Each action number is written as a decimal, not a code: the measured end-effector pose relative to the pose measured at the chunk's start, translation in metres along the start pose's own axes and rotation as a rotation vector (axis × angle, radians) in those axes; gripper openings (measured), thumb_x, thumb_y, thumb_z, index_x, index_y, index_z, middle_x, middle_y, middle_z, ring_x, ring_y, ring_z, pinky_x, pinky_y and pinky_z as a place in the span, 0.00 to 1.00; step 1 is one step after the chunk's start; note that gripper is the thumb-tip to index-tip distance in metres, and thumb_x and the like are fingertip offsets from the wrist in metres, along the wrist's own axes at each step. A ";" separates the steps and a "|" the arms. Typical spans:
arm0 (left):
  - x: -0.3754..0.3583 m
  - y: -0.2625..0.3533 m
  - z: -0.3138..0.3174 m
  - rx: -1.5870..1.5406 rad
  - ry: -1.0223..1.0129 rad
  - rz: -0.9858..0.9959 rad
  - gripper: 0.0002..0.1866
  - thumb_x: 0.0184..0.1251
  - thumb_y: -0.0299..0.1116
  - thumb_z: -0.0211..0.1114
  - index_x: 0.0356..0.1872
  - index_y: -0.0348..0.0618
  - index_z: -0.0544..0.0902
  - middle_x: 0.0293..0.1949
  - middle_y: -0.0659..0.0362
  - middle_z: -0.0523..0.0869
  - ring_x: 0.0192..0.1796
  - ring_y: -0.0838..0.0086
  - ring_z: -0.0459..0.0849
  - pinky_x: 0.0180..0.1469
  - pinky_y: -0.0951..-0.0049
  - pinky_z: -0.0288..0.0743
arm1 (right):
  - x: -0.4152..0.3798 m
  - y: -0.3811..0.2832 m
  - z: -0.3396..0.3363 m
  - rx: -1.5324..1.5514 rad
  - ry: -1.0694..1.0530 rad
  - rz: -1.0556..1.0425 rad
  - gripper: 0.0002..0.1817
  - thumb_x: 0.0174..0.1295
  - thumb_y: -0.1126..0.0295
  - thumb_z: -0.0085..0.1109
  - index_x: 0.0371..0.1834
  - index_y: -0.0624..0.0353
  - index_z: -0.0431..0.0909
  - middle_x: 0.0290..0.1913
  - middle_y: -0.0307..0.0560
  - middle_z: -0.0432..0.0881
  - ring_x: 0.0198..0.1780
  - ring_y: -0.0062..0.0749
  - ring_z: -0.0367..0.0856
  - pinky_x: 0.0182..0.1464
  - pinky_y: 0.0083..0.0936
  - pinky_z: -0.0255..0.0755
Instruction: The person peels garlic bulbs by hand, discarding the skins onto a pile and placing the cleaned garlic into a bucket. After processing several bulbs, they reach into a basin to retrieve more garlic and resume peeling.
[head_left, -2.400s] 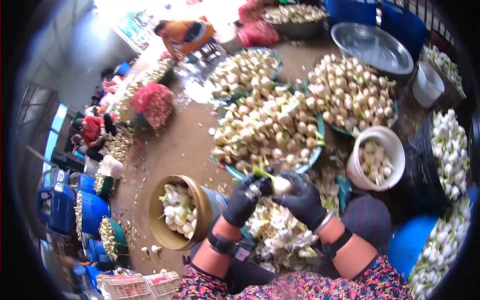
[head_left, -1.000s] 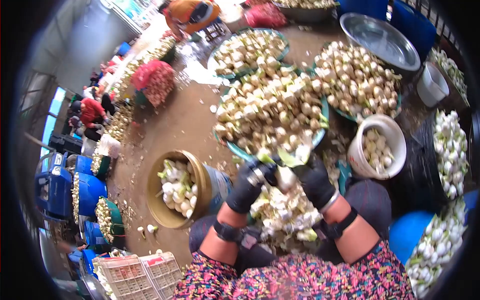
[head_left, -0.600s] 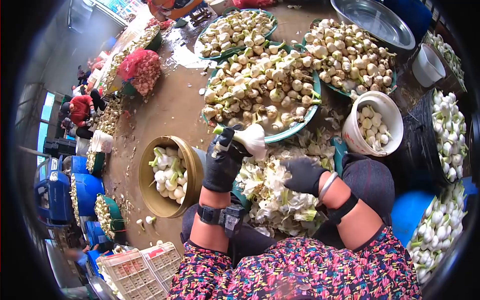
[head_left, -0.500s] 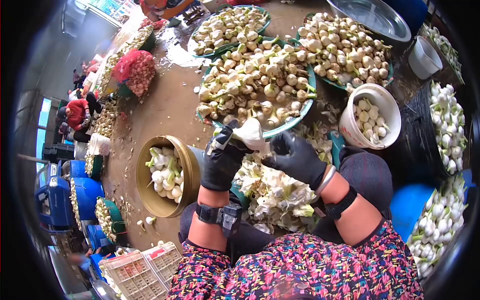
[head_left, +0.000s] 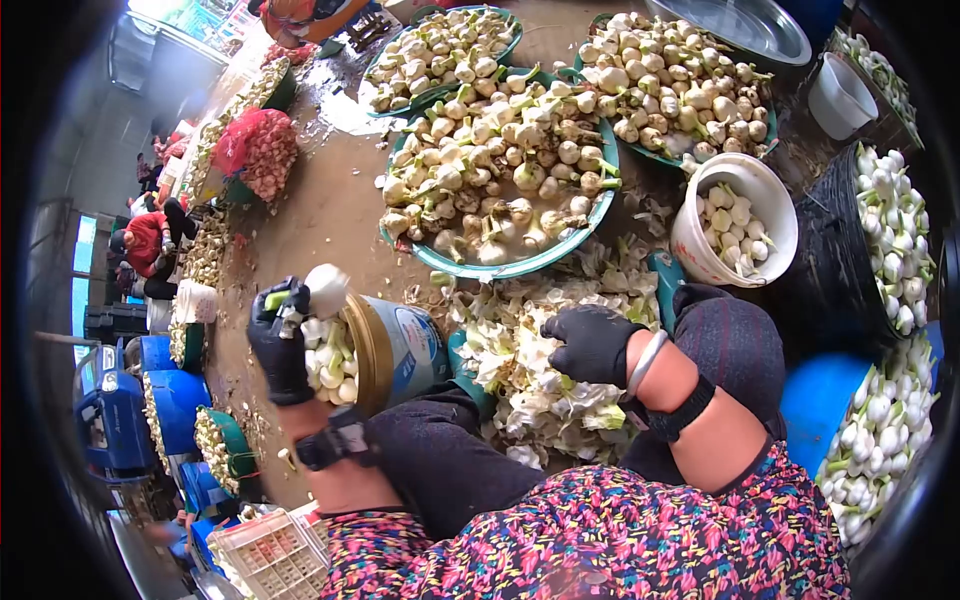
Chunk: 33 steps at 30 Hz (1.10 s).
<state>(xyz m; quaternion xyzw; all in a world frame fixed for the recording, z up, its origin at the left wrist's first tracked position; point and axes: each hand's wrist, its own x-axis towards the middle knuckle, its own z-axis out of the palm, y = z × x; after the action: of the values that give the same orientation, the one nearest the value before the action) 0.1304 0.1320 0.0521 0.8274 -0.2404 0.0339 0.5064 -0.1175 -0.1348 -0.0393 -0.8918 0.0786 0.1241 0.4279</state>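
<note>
My left hand [head_left: 279, 338], in a black glove, holds a peeled white garlic bulb [head_left: 326, 287] with a green stem over the mouth of a tilted gold-rimmed bucket [head_left: 400, 350] that has peeled bulbs inside. My right hand [head_left: 594, 343], also gloved in black, rests curled and empty on a heap of white and green garlic peelings [head_left: 530, 370] in my lap. A green basin [head_left: 520, 262] heaped with unpeeled garlic lies just beyond the peelings.
More basins of garlic [head_left: 680, 80] stand at the back. A white bucket [head_left: 735, 215] of bulbs is at right, beside black crates of garlic [head_left: 895, 230]. A red mesh sack [head_left: 255, 150] lies at left. People [head_left: 150, 240] sit at far left near blue bins [head_left: 170, 400].
My left hand has carried the peeled bulb from in front of me leftward to the gold-rimmed bucket. My right hand let go of the bulb and dropped onto the peelings.
</note>
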 end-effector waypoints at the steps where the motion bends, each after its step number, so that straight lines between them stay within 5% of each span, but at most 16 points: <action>1: 0.006 -0.006 -0.016 0.262 -0.076 -0.016 0.11 0.57 0.31 0.65 0.39 0.37 0.80 0.33 0.60 0.83 0.33 0.79 0.79 0.37 0.78 0.73 | -0.001 -0.003 -0.004 0.050 0.060 -0.020 0.14 0.47 0.66 0.52 0.34 0.62 0.78 0.37 0.63 0.79 0.42 0.55 0.77 0.47 0.41 0.70; 6: 0.010 0.025 0.068 0.350 -0.478 0.114 0.12 0.54 0.27 0.62 0.41 0.36 0.82 0.34 0.57 0.85 0.38 0.76 0.82 0.43 0.77 0.73 | 0.006 -0.014 -0.012 0.063 0.109 -0.015 0.21 0.51 0.61 0.56 0.45 0.64 0.77 0.40 0.60 0.79 0.43 0.51 0.78 0.47 0.38 0.70; 9: 0.019 -0.007 0.163 0.061 -0.746 0.134 0.20 0.50 0.18 0.58 0.49 0.37 0.77 0.43 0.53 0.83 0.43 0.74 0.82 0.43 0.75 0.76 | 0.006 -0.012 -0.008 0.107 0.090 -0.039 0.21 0.51 0.61 0.56 0.45 0.64 0.77 0.38 0.59 0.80 0.43 0.51 0.78 0.46 0.39 0.71; 12: 0.040 -0.062 0.252 0.648 -0.785 0.243 0.25 0.53 0.28 0.57 0.56 0.49 0.73 0.51 0.50 0.77 0.51 0.53 0.76 0.55 0.57 0.69 | 0.007 -0.010 -0.011 0.068 0.168 -0.066 0.21 0.53 0.60 0.55 0.46 0.64 0.76 0.41 0.60 0.79 0.43 0.53 0.77 0.46 0.40 0.70; 13: 0.044 -0.085 0.278 0.731 -0.780 0.244 0.26 0.53 0.30 0.57 0.58 0.50 0.70 0.53 0.52 0.76 0.54 0.55 0.74 0.57 0.57 0.67 | 0.007 -0.009 -0.015 0.037 0.162 -0.054 0.21 0.54 0.60 0.54 0.47 0.64 0.75 0.42 0.61 0.78 0.43 0.54 0.77 0.47 0.41 0.70; 14: 0.048 -0.104 0.300 0.816 -0.773 0.245 0.28 0.54 0.32 0.56 0.60 0.52 0.68 0.55 0.53 0.75 0.57 0.57 0.72 0.58 0.57 0.65 | 0.006 -0.007 -0.012 0.113 0.278 -0.069 0.14 0.52 0.64 0.52 0.37 0.63 0.75 0.34 0.60 0.78 0.39 0.55 0.76 0.44 0.46 0.69; 17: 0.051 -0.116 0.336 1.038 -0.864 0.225 0.32 0.53 0.38 0.58 0.64 0.55 0.64 0.57 0.58 0.73 0.61 0.58 0.67 0.62 0.54 0.58 | 0.006 -0.001 -0.020 0.171 0.281 -0.058 0.19 0.53 0.63 0.52 0.45 0.64 0.74 0.37 0.62 0.77 0.40 0.56 0.76 0.45 0.46 0.69; 18: 0.052 -0.120 0.342 1.035 -0.894 0.205 0.28 0.52 0.37 0.59 0.59 0.55 0.70 0.56 0.58 0.74 0.60 0.57 0.69 0.62 0.54 0.59 | 0.004 -0.001 -0.030 0.169 0.197 0.004 0.24 0.56 0.60 0.54 0.51 0.64 0.73 0.48 0.63 0.76 0.49 0.55 0.75 0.52 0.40 0.68; 21: 0.061 -0.145 0.346 1.130 -0.994 0.185 0.20 0.51 0.35 0.60 0.49 0.53 0.78 0.51 0.55 0.78 0.55 0.57 0.75 0.57 0.57 0.66 | 0.007 0.001 -0.037 0.215 0.166 0.044 0.23 0.55 0.60 0.55 0.50 0.65 0.73 0.46 0.63 0.77 0.47 0.55 0.75 0.51 0.41 0.69; 23: 0.072 -0.180 0.336 0.887 -0.922 0.188 0.12 0.52 0.34 0.60 0.39 0.51 0.83 0.43 0.51 0.82 0.46 0.56 0.80 0.49 0.60 0.73 | 0.007 -0.001 -0.037 0.187 0.329 0.002 0.21 0.54 0.61 0.52 0.46 0.65 0.74 0.42 0.64 0.77 0.43 0.56 0.76 0.46 0.45 0.69; 26: 0.075 -0.120 0.284 0.864 -0.866 0.334 0.08 0.53 0.35 0.60 0.31 0.51 0.85 0.32 0.50 0.84 0.39 0.56 0.82 0.43 0.61 0.75 | 0.006 -0.001 -0.035 0.181 0.388 -0.002 0.21 0.54 0.60 0.53 0.46 0.64 0.74 0.41 0.63 0.77 0.43 0.56 0.76 0.47 0.45 0.69; 28: 0.070 -0.092 0.249 0.473 -0.690 0.309 0.08 0.51 0.27 0.60 0.31 0.47 0.86 0.31 0.52 0.85 0.34 0.61 0.84 0.41 0.66 0.76 | 0.008 0.000 -0.026 0.170 0.401 0.017 0.23 0.54 0.60 0.54 0.50 0.64 0.72 0.44 0.64 0.77 0.45 0.55 0.75 0.48 0.44 0.69; 31: 0.053 -0.037 0.212 -0.060 -0.691 -0.013 0.12 0.51 0.18 0.55 0.36 0.37 0.83 0.31 0.57 0.86 0.34 0.76 0.83 0.38 0.76 0.76 | 0.013 -0.007 -0.027 0.342 0.419 0.053 0.40 0.50 0.61 0.60 0.66 0.60 0.55 0.55 0.66 0.70 0.53 0.59 0.71 0.56 0.40 0.66; 33: 0.026 0.003 0.192 -0.402 -0.758 -0.151 0.10 0.56 0.23 0.59 0.39 0.35 0.81 0.34 0.57 0.85 0.35 0.76 0.82 0.40 0.75 0.76 | 0.024 -0.006 -0.023 0.620 0.499 -0.023 0.48 0.45 0.63 0.66 0.68 0.62 0.49 0.61 0.63 0.66 0.60 0.50 0.67 0.61 0.35 0.62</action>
<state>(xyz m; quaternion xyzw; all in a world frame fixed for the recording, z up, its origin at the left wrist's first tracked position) 0.1159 -0.0426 -0.0305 0.6815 -0.3499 -0.3568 0.5346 -0.0891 -0.1493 -0.0281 -0.7240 0.2040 -0.1306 0.6459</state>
